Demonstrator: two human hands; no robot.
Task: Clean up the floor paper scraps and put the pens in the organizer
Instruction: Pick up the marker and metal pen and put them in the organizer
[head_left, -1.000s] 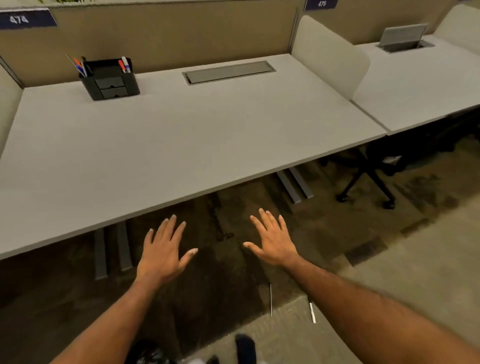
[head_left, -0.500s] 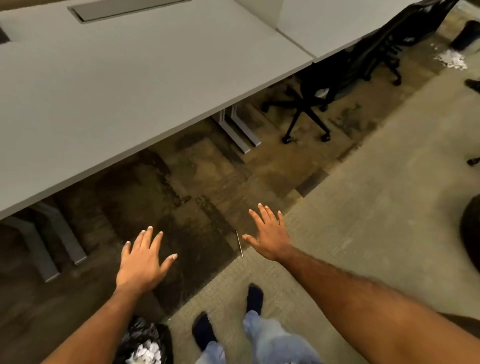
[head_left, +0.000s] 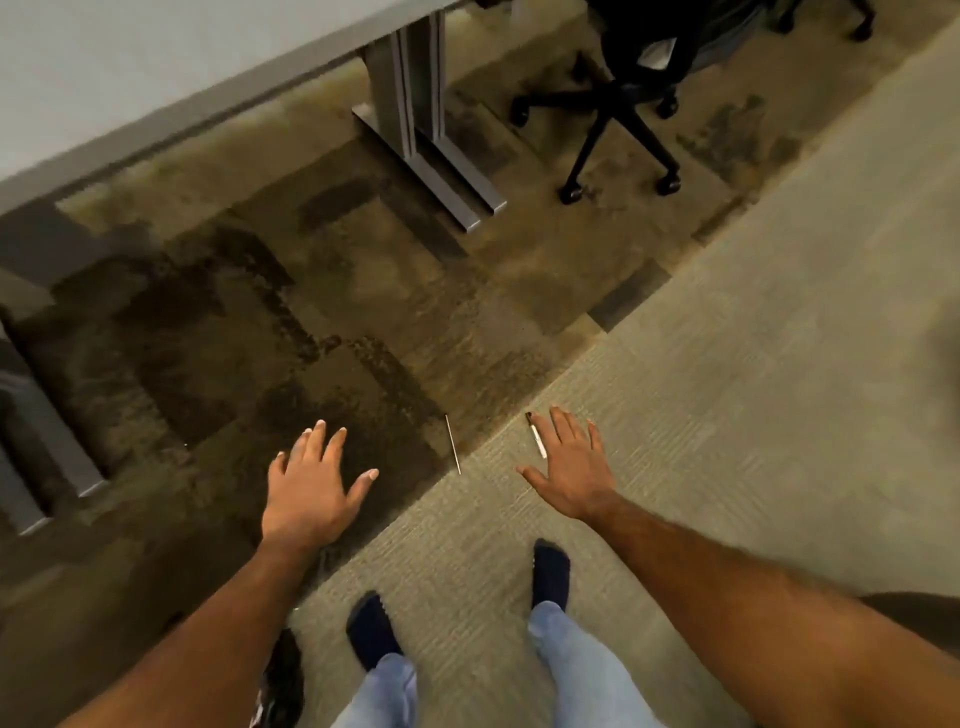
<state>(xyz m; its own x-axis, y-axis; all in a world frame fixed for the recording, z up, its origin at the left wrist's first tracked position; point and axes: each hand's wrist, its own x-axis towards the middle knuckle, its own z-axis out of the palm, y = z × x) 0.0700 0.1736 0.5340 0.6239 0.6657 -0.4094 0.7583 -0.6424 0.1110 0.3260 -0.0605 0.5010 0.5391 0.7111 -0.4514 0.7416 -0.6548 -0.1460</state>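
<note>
Two pens lie on the carpet in front of my feet. A thin grey pen (head_left: 453, 444) rests where the dark carpet meets the light carpet, between my hands. A white pen with a dark cap (head_left: 536, 435) lies just left of the fingers of my right hand (head_left: 571, 465). That hand is spread flat, palm down, and holds nothing. My left hand (head_left: 311, 483) hovers over the dark carpet, fingers straight, also holding nothing. The organizer and paper scraps are out of view.
The grey desk edge (head_left: 171, 111) runs across the top left, on metal legs (head_left: 426, 119). A black office chair base (head_left: 618, 104) stands at the top right. A black bin bag (head_left: 283, 675) shows by my left forearm. My socked feet (head_left: 550, 571) stand on the light carpet.
My view has tilted down from the desk to the floor. The organizer and desktop left the frame, and both pens now lie close to my hands, which have lowered toward the carpet.
</note>
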